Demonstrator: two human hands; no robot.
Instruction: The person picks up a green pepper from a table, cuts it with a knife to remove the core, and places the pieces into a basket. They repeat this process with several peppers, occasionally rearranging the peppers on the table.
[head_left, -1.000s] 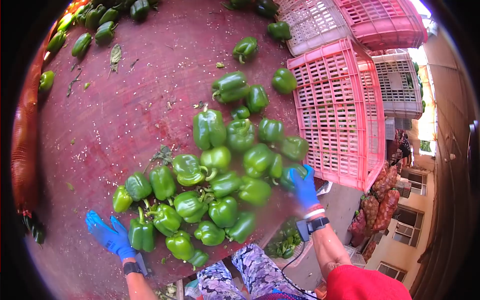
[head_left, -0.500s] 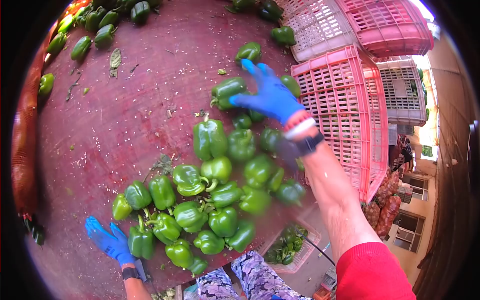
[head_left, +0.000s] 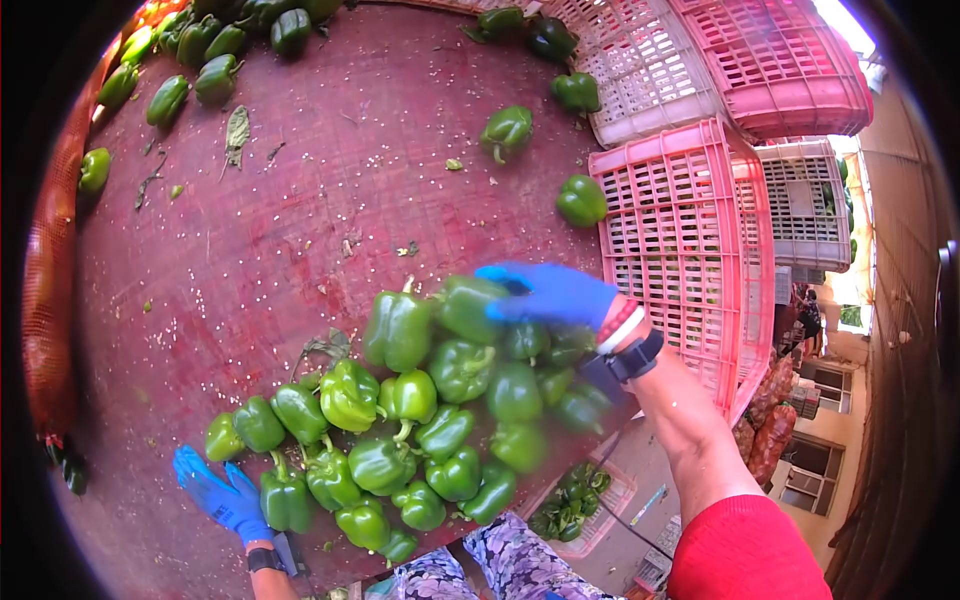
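A cluster of green bell peppers (head_left: pixel 383 465) lies on the reddish-purple table surface in front of me. My left hand (head_left: pixel 222 497), in a blue glove, rests at the left edge of the cluster with its fingers stretched out, close to a pepper (head_left: pixel 286 500). My right hand (head_left: pixel 560 298), also blue-gloved, lies over the upper right of the cluster. Its stretched fingers and thumb touch a pepper (head_left: pixel 465 308), with no closed grip visible. The palm side is hidden, and peppers under the right wrist are blurred.
Red plastic crates (head_left: pixel 668 230) stand along the right edge, beside a whitish crate (head_left: pixel 645 70). Stray peppers (head_left: pixel 507 130) lie farther up the table, with more at the upper left (head_left: pixel 200 40). A crate of green produce (head_left: pixel 572 500) sits below the table edge.
My right hand has moved down the table toward me, and the peppers beside it have shifted toward the cluster. My left hand has hardly moved.
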